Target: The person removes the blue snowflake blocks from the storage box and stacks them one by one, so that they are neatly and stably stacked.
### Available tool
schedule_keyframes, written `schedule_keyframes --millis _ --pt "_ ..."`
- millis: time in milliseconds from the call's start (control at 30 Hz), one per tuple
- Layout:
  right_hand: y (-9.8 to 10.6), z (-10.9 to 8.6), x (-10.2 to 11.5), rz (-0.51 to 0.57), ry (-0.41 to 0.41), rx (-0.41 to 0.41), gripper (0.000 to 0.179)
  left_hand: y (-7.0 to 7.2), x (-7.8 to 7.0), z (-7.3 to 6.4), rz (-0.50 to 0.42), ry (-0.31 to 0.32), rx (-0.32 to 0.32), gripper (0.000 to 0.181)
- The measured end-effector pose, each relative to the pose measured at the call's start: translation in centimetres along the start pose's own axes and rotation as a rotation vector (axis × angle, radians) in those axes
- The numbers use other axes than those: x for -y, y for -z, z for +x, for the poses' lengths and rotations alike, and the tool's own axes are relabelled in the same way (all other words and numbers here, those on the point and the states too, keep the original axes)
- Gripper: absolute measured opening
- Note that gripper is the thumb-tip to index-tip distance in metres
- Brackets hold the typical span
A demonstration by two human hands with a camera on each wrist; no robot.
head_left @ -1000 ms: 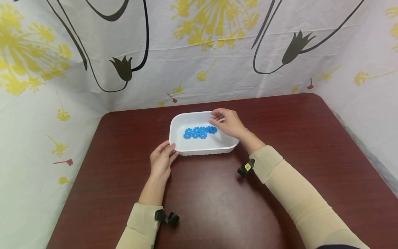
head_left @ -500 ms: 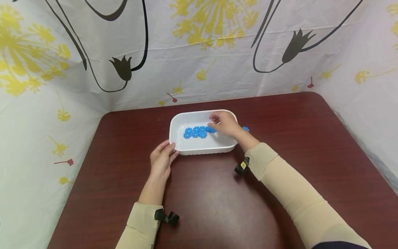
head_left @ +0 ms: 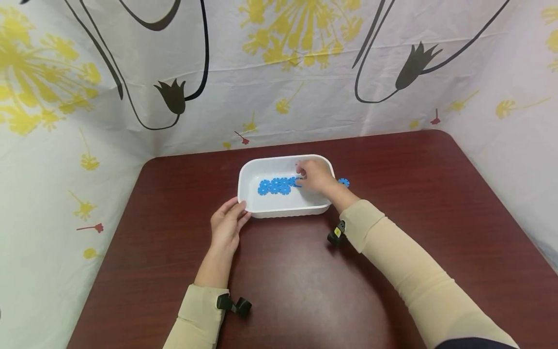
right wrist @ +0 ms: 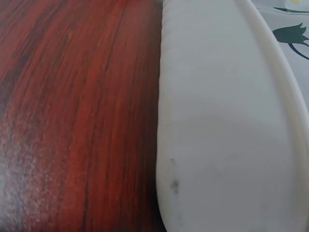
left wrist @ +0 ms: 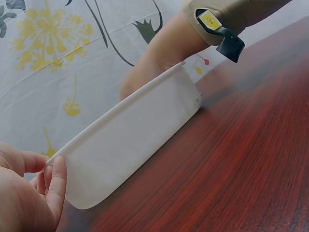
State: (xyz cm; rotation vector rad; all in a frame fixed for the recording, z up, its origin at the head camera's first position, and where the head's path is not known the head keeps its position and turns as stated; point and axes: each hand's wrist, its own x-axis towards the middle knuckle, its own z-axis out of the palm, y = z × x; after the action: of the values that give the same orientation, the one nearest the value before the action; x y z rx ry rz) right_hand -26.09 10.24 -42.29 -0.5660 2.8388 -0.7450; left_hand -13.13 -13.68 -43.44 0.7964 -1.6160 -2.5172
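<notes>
Blue snowflake-shaped plastic discs [head_left: 274, 186] lie in two overlapping rows inside a white plastic tray [head_left: 285, 212]. My left hand [head_left: 225, 224] grips the tray's near left corner; in the left wrist view, that hand [left wrist: 36, 186] pinches the rim between thumb and fingers. Over the tray's right side, my right hand [head_left: 317, 177] reaches in with bent fingers, fingertips right at the last disc of the far row. What its fingertips hold there cannot be told. The right wrist view shows only the tray's outer wall [right wrist: 222, 116], with the hand out of sight.
A single blue disc [head_left: 344, 182] lies on the table just right of the tray, beside the right forearm. The dark red wooden table [head_left: 301, 276] ends at a patterned white cloth [head_left: 322, 106] behind and at both sides.
My right hand has come down into the tray, its fingertips lowering to the right end of the disc rows. The disc outside the tray has come into view. My left hand stays put.
</notes>
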Motion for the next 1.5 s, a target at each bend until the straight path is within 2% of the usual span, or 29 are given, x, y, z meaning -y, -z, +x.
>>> schedule_keyframes --millis 267,467,633,767,1033,1267,1500 --pt "-0.3 -0.4 0.2 -0.06 -0.029 0.057 0.027 0.0 0.1 0.1 0.009 0.001 0.0 0.04" --pt "-0.3 -0.4 0.3 -0.053 -0.037 0.065 0.024 0.1 0.1 0.2 0.012 -0.002 -0.004 0.039" --pt "-0.2 -0.4 0.4 -0.037 -0.034 0.076 0.034 0.1 0.1 0.3 0.011 0.001 -0.005 0.039" --pt "0.0 -0.5 0.5 -0.027 -0.022 0.102 0.045 0.1 0.1 0.3 0.008 0.004 -0.002 0.04" --pt "0.1 -0.8 0.5 -0.03 0.02 0.139 0.037 0.1 0.1 0.3 0.013 0.006 -0.002 0.04" --pt "0.2 -1.0 0.5 -0.006 0.032 0.155 0.042 0.1 0.0 0.3 0.022 0.006 -0.003 0.041" --pt "0.4 -1.1 0.7 -0.016 0.069 0.154 0.039 0.0 0.0 0.2 0.017 0.007 -0.002 0.04"
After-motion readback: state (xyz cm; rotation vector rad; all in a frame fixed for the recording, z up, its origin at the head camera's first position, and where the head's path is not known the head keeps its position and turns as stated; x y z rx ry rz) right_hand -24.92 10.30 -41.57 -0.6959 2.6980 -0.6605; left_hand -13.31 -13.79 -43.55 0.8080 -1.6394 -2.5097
